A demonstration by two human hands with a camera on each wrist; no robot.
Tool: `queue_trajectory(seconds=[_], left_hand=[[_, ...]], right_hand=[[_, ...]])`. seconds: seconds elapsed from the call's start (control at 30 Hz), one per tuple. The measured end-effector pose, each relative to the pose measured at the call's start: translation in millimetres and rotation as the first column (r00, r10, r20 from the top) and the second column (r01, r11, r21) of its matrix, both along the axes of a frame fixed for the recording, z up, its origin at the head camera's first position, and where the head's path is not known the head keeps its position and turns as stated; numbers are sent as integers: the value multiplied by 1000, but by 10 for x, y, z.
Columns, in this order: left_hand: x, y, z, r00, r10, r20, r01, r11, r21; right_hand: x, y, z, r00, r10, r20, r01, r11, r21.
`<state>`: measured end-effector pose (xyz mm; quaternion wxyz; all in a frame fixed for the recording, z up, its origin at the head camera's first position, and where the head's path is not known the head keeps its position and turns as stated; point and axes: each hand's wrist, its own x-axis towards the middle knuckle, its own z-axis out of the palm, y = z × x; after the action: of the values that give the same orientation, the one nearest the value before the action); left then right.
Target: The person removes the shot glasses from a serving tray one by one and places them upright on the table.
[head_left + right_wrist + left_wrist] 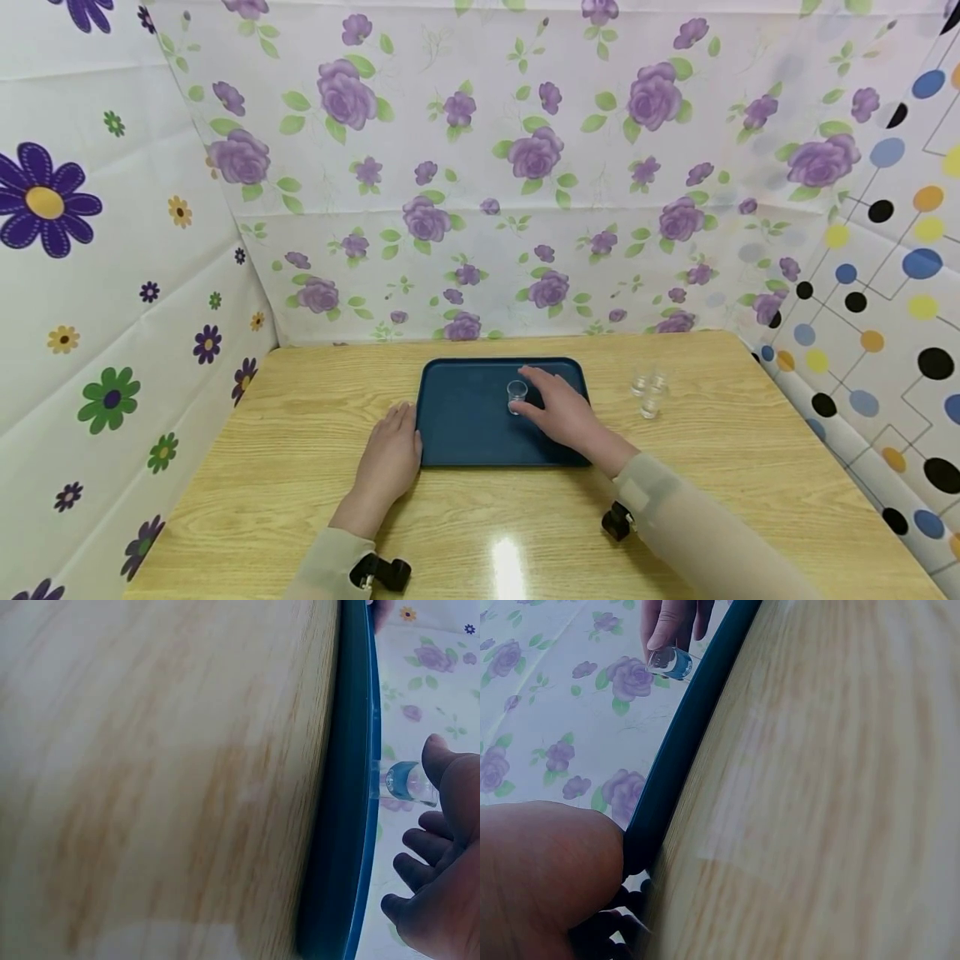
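Observation:
A small clear shot glass (517, 392) stands upright on the dark blue tray (465, 425), right of the tray's middle. Around its right side is my right hand (558, 408), thumb and fingers spread apart. The right wrist view shows the glass (411, 782) near the thumb tip, with the other fingers fanned out below it. My left hand (392, 450) lies along the tray's left edge, its fingers fairly straight and touching the rim. Up close, in the left wrist view, part of the left hand (547, 870) is against the tray's side (682, 742).
Several more clear shot glasses (649, 407) stand grouped on the wooden table (510, 517), right of the tray. Flowered cloth (480, 208) hangs behind the table, with patterned cloths at both sides. Each wrist carries a small black camera (617, 521).

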<state>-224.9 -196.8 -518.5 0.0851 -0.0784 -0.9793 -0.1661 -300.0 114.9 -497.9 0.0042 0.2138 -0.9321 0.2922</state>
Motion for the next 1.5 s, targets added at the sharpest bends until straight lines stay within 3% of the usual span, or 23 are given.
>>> queue_trajectory(seconds=[0.43, 0.97, 1.5], left_hand=[[6, 4, 8, 1000, -1, 6, 1, 1000, 9], [15, 4, 4, 1000, -6, -7, 6, 1000, 6], [11, 5, 17, 1000, -3, 10, 3, 1000, 10]], right_hand=[[37, -35, 10, 999, -18, -33, 16, 998, -56], [67, -105, 5, 995, -89, -34, 88, 996, -30], [139, 70, 117, 993, -72, -91, 70, 997, -31]])
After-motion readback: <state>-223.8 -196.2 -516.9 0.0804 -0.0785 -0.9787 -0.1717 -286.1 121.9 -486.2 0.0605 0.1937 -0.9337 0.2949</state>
